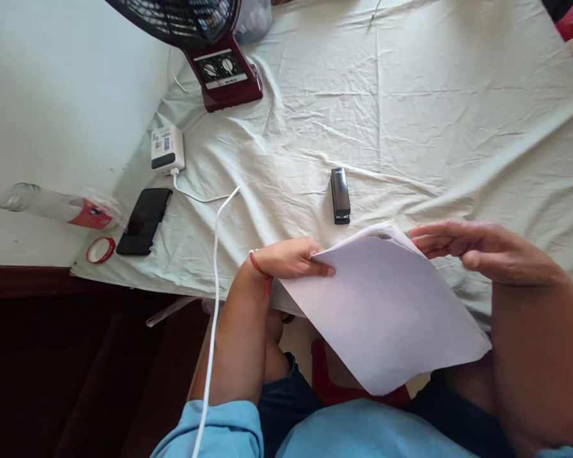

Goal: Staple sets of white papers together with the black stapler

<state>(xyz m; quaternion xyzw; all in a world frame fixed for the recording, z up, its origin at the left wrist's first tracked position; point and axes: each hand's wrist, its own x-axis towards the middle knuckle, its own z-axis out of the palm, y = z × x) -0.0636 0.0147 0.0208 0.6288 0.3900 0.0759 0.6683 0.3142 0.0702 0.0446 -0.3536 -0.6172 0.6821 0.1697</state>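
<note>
You are wearing a light blue top, its sleeves [224, 429] pushed up near the elbows, leaving both forearms bare. A thin red thread bracelet [259, 266] is circling your left wrist. You are wearing dark blue trousers [286, 397], showing at your lap. Both hands are bare, without rings or gloves.

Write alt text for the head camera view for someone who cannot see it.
A person's left hand and right hand hold a stack of white paper over a cloth-covered table. A black stapler lies just beyond; a phone, charger and fan sit left.
</note>
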